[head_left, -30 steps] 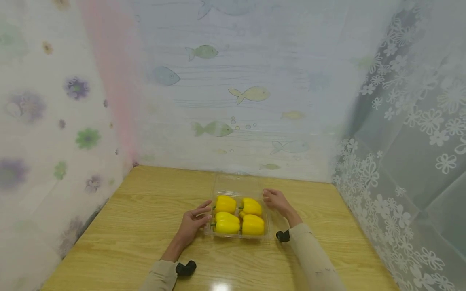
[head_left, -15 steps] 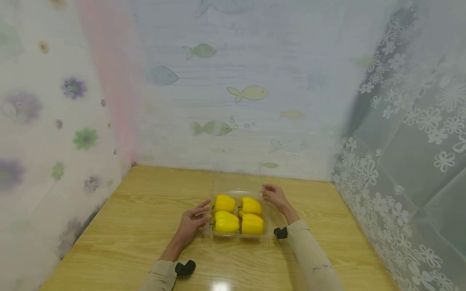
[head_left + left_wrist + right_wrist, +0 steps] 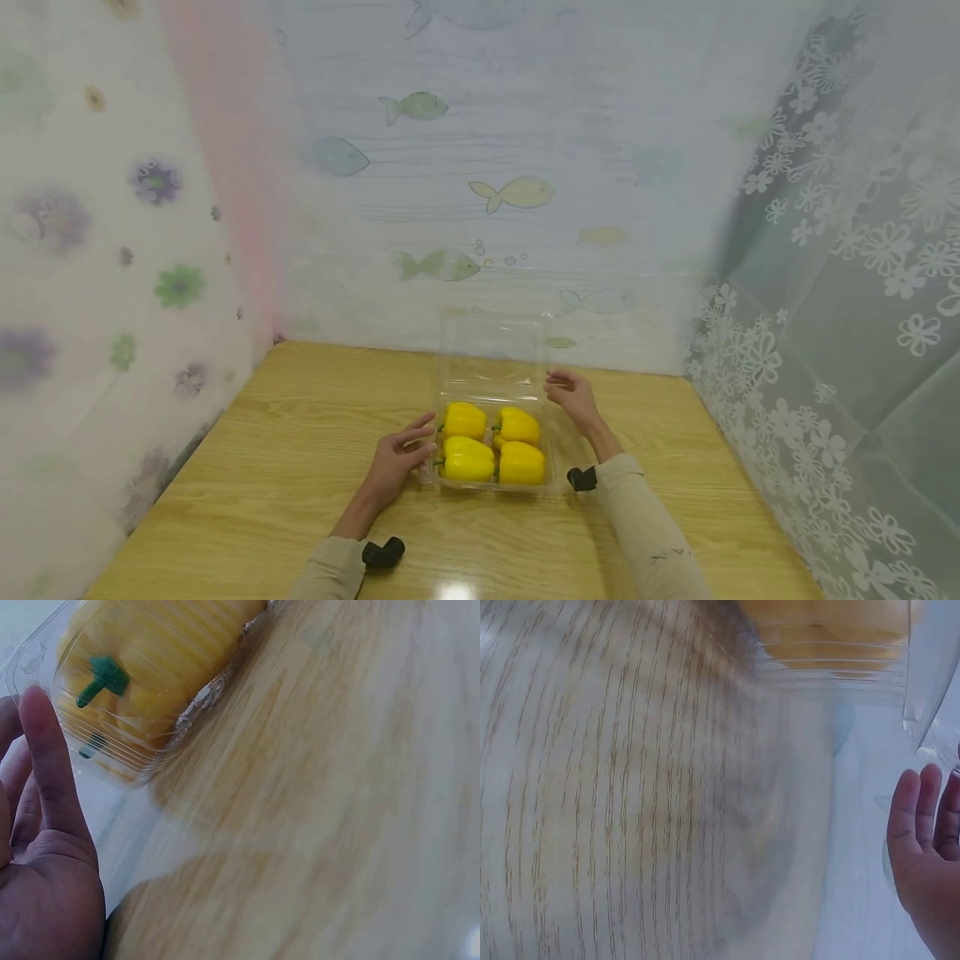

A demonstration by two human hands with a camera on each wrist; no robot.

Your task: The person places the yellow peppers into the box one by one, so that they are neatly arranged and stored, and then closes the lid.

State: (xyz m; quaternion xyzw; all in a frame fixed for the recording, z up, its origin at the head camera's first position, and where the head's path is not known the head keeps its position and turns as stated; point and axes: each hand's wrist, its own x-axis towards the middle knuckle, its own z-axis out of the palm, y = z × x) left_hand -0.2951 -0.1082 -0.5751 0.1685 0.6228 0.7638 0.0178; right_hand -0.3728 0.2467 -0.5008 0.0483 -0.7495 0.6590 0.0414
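Note:
A clear plastic clamshell box (image 3: 553,467) stands on the table holding several yellow bell peppers (image 3: 467,460) with green stems. Its hinged clear lid (image 3: 491,350) stands raised at the back. At the box's left side is my left hand (image 3: 390,467), fingers extended; in the left wrist view its thumb (image 3: 49,742) reaches the box's rim. My right hand (image 3: 573,400) is at the lid's right edge with bent fingers, seeming to pinch it. In the right wrist view three fingers (image 3: 904,810) show near the lid's edge, and the thumb is out of frame.
The wooden table (image 3: 315,433) meets a fish-patterned curtain (image 3: 510,275) close behind the raised lid. Flower-patterned sheets hang on the left (image 3: 112,250) and right (image 3: 840,333). A black wrist mount (image 3: 382,552) juts from the left sleeve, another (image 3: 582,478) from the right.
The lid has swung up from leaning low toward the back to nearly upright. My right hand has risen slightly with its edge. My left hand, the box and the peppers have stayed put.

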